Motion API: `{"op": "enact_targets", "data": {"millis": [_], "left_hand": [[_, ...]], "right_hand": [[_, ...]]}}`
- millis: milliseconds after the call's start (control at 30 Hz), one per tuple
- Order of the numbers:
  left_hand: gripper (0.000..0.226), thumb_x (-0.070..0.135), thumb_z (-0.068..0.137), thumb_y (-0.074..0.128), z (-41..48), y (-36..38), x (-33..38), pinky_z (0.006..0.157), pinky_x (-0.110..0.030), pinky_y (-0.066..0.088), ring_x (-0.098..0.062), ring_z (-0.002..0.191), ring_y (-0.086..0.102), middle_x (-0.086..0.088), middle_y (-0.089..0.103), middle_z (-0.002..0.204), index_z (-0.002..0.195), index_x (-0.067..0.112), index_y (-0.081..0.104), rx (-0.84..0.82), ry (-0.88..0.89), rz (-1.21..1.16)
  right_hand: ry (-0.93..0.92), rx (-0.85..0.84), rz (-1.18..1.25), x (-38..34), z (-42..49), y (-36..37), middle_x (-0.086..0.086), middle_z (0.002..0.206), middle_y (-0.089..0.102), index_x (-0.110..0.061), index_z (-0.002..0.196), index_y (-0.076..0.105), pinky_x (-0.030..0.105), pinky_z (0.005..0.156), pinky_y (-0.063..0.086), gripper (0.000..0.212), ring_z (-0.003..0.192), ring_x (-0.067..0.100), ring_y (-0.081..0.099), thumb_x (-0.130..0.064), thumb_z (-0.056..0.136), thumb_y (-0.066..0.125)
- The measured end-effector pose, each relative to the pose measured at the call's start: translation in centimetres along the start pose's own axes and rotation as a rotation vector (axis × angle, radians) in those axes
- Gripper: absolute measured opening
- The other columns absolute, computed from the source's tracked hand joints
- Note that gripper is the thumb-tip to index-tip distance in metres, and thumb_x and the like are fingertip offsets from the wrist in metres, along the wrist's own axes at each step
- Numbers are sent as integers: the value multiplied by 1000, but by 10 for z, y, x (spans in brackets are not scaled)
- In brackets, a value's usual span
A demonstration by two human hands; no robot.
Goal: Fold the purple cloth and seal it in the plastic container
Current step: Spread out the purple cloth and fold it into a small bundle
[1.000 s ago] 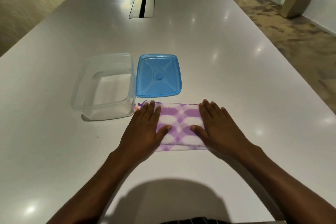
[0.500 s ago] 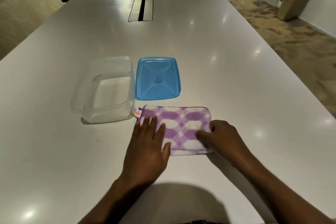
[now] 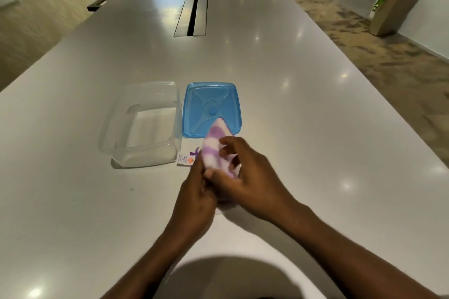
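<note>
The purple-and-white cloth (image 3: 215, 147) is folded over on itself, its right part lifted off the white table (image 3: 303, 104) and swung leftward. My right hand (image 3: 245, 177) grips that raised fold. My left hand (image 3: 196, 194) rests on the cloth's left part underneath; whether it grips is hard to tell. A white label (image 3: 184, 159) sticks out at the cloth's left end. The clear plastic container (image 3: 143, 124) stands open and empty just left of the cloth. Its blue lid (image 3: 211, 107) lies flat beside it, right behind the cloth.
A metal cable slot (image 3: 192, 16) is set into the table farther back. A potted plant (image 3: 396, 5) stands on the carpet at the far right. A dark chair arm (image 3: 103, 0) shows past the table's left edge.
Both hands lay flat on the spread cloth; then my right hand closed on its right edge and lifted it over to the left, halving the cloth's width. The camera tilted up.
</note>
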State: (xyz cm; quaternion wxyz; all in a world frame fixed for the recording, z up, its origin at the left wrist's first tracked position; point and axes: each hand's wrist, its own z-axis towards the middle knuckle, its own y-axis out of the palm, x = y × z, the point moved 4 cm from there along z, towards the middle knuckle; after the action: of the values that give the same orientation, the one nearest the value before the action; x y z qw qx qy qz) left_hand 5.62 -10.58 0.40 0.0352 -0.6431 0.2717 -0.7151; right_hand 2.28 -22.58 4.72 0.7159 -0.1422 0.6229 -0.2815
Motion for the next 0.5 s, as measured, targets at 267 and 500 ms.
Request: {"op": "enact_targets", "data": {"millis": [267,500], "left_hand": [[54,6,91,46,-1,-27,-16,66,-25,59,-23,110,59,7,54,129,137,33,42,214,-309,-347],[43,32,91,49,-11,-23,10,106,-32,40,-14,127,48,0,51,140,132,20,52,172,71,82]], "right_hand": [[-144,-332,-330,15,-10,46,2,143,52,-22,136,50,38,113,32,73,131,20,43,-71,89,26],[-218,-353,-427,29,-13,50,-4,152,42,-27,144,40,40,117,24,57,143,17,31,-55,95,36]]}}
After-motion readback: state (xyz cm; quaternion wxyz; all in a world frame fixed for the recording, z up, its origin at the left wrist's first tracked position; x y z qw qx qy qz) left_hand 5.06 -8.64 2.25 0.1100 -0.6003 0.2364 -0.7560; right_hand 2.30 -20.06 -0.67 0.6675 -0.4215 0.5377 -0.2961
